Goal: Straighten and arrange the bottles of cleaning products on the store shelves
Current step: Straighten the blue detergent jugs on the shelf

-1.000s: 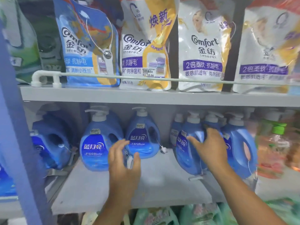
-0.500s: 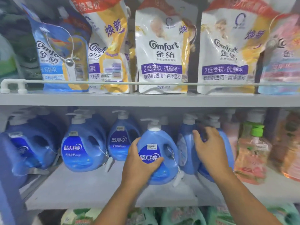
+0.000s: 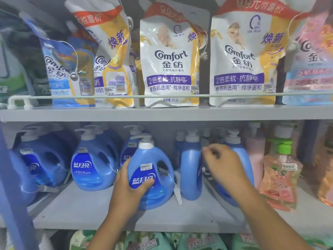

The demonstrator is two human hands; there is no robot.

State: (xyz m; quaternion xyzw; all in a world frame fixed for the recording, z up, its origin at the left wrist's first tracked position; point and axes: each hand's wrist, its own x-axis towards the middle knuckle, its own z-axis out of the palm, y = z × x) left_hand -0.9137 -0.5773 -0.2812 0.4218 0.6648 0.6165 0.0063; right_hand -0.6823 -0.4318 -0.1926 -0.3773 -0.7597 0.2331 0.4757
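Note:
Several blue pump bottles of detergent stand on the grey middle shelf (image 3: 90, 213). My left hand (image 3: 131, 186) grips the lower front of one blue bottle (image 3: 158, 159), which stands label forward near the shelf's front. Just right of it a narrow blue bottle (image 3: 191, 170) is turned sideways. My right hand (image 3: 221, 165) reaches past that bottle, fingers bent and blurred, resting against another blue bottle (image 3: 243, 159) behind it. More blue bottles (image 3: 93, 165) stand to the left.
Comfort softener pouches (image 3: 169, 65) lean behind a white rail (image 3: 126, 96) on the upper shelf. A pink bottle (image 3: 255, 150) and an orange bottle with a green cap (image 3: 281, 174) stand at right. Green bottles (image 3: 198, 240) fill the shelf below. A blue post (image 3: 12, 195) is at left.
My left hand has taken hold of a blue bottle and brought it forward and upright. My right hand shifted from the bottle's side to the gap between the right-hand bottles.

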